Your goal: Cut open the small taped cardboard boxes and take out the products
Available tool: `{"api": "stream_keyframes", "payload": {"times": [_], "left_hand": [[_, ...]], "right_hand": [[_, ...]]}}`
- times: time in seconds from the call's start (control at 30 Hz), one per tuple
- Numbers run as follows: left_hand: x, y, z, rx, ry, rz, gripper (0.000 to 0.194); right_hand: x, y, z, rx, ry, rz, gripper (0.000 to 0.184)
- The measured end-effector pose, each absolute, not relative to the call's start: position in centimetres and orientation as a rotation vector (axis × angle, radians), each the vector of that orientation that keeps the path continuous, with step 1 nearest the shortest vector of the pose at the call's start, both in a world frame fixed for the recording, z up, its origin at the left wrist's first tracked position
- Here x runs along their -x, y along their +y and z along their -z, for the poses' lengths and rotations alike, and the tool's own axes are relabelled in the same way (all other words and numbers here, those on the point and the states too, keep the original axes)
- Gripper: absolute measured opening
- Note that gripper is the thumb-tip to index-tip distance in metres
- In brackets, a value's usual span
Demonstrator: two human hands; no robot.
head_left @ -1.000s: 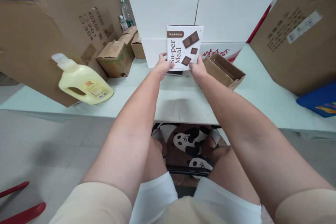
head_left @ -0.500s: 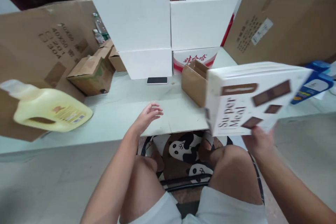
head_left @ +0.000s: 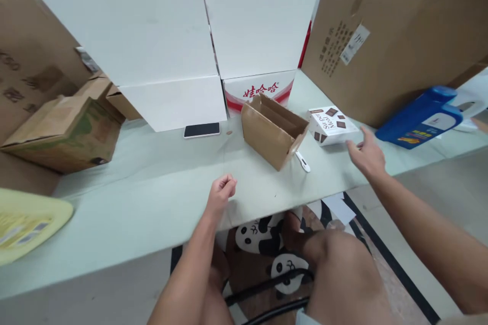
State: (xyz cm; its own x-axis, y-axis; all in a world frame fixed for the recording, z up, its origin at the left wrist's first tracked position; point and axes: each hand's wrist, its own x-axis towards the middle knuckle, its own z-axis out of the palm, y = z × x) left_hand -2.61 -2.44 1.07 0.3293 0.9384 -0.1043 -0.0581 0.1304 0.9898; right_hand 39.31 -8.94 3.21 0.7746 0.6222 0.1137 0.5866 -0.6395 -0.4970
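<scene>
The white "Super Meal" box (head_left: 332,126) with brown squares printed on it lies flat on the table, right of the open brown cardboard box (head_left: 263,138). At its right end is my right hand (head_left: 368,155), thumb and forefinger spread apart around the near corner; whether they still touch it I cannot tell. My left hand (head_left: 223,188) hovers over the table's front part, its fingers curled in, and no object shows in it. A slim white stick-like object (head_left: 303,162) lies beside the brown box.
Blue bottle (head_left: 423,118) lies tilted at the right, against a large cardboard panel (head_left: 400,45). A black phone (head_left: 202,130) and a small brown disc (head_left: 229,132) lie near the white boxes (head_left: 175,101). At the left are a yellow jug (head_left: 30,223) and a carton (head_left: 64,132). A person sits behind.
My right hand has set the Super Meal box down on the table and its fingers have opened. My left hand's fingers have curled in. The view has turned right.
</scene>
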Motion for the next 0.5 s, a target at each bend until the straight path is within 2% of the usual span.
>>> {"api": "stream_keyframes", "payload": {"times": [0.1, 0.2, 0.4, 0.5], "left_hand": [[1.7, -1.1, -0.9, -1.219, 0.921, -0.895, 0.047], [0.4, 0.3, -0.5, -1.194, 0.909, -0.891, 0.049], [-0.7, 2.5, 0.5, -1.114, 0.942, -0.890, 0.054], [-0.4, 3.3, 1.0, -1.075, 0.976, -0.909, 0.055]], "right_hand": [[-39.3, -6.9, -2.8, 2.640, -1.027, -0.263, 0.078], [-40.2, -2.9, -2.3, 2.745, -1.055, -0.279, 0.080], [-41.7, 7.2, -2.4, 2.642, -1.027, -0.320, 0.073], [-41.6, 11.7, -2.6, 2.557, -1.032, -0.383, 0.077]]}}
